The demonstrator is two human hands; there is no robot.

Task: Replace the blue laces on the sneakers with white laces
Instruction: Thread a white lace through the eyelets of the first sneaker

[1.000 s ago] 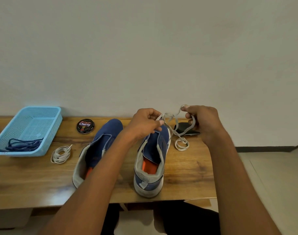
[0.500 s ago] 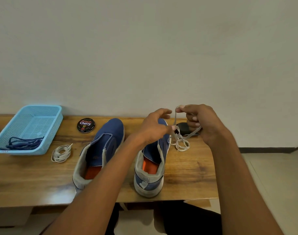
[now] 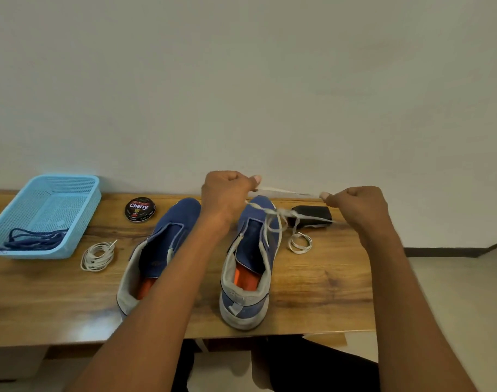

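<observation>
Above the right sneaker (image 3: 248, 258), both hands' grip apparently stretches a white lace (image 3: 281, 190).

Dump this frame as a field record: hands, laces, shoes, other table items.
left hand: grips one end of the flat white lace
right hand: pinches the other end, lace stretched between the hands
lace remainder: hangs over the right blue sneaker, small coil lies on the wooden table
left blue sneaker: unlaced
spare coiled white lace: on the table, left of the sneakers
dark blue laces: inside the light blue plastic basket
round black polish tin: near the wall
black object: behind the lace, type unclear
</observation>
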